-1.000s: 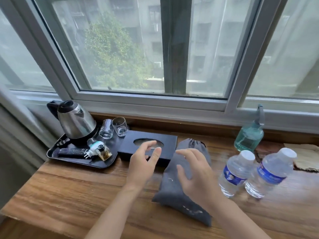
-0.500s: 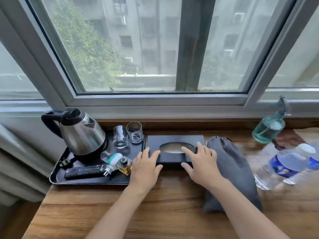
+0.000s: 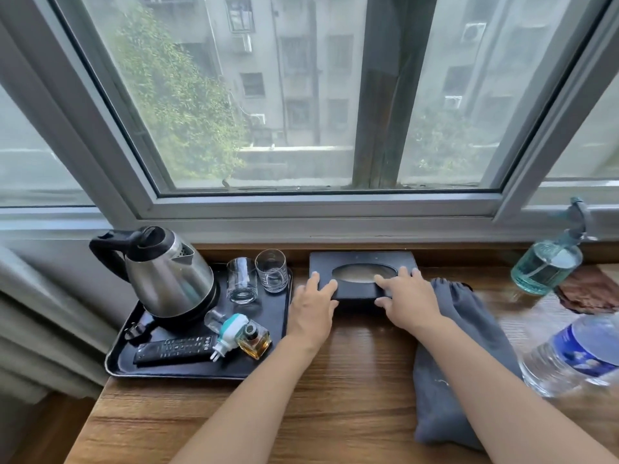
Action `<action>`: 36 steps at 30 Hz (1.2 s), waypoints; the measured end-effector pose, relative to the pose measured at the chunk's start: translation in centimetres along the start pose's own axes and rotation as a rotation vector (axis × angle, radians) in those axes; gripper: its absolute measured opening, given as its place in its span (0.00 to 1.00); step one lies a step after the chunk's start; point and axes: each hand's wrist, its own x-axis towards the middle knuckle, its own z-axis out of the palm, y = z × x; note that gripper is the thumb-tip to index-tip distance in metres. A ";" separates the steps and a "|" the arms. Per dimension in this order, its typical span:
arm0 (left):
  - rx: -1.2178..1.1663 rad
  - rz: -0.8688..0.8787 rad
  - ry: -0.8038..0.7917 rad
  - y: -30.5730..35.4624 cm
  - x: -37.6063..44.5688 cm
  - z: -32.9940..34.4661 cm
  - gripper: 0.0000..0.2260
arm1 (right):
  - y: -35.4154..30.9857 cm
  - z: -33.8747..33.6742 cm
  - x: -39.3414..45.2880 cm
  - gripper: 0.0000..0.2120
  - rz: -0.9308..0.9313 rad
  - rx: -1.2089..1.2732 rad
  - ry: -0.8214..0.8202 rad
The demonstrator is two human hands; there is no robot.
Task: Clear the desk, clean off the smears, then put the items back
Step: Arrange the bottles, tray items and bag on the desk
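Both hands are now resting farther back than half a second ago, with the tissue box point(image 3: 363, 274) pushed nearly against the window ledge. Left hand point(image 3: 313, 308) and right hand point(image 3: 410, 301) are lying flat, fingers spread over the box's near corners, not clamping it. Its long axis is running left to right, between the tray point(image 3: 167, 371) and the grey bag point(image 3: 469, 346). Neither hand looks nearer, so a two-handed lift seems likely.

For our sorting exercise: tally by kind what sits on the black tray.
Kettle: 1
Drinking glasses: 2
Remote control: 1
Plug-in device: 1
Small amber bottle: 1
Total on the tray: 6
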 end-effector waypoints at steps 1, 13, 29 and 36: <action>0.001 -0.001 0.001 0.0 0.2 0.2 0.19 | 0.0 0.1 0.2 0.21 0.005 -0.005 0.003; 0.014 -0.053 0.031 0.6 0.6 0.1 0.17 | 0.0 2.2 0.2 0.22 0.005 -0.056 0.144; 0.210 0.079 0.087 -11.6 2.9 -9.7 0.34 | -13.7 4.3 -3.9 0.22 -0.075 0.296 0.340; 0.088 0.120 -0.149 -14.2 6.6 -9.9 0.43 | -19.9 4.2 -2.4 0.24 0.037 0.350 0.296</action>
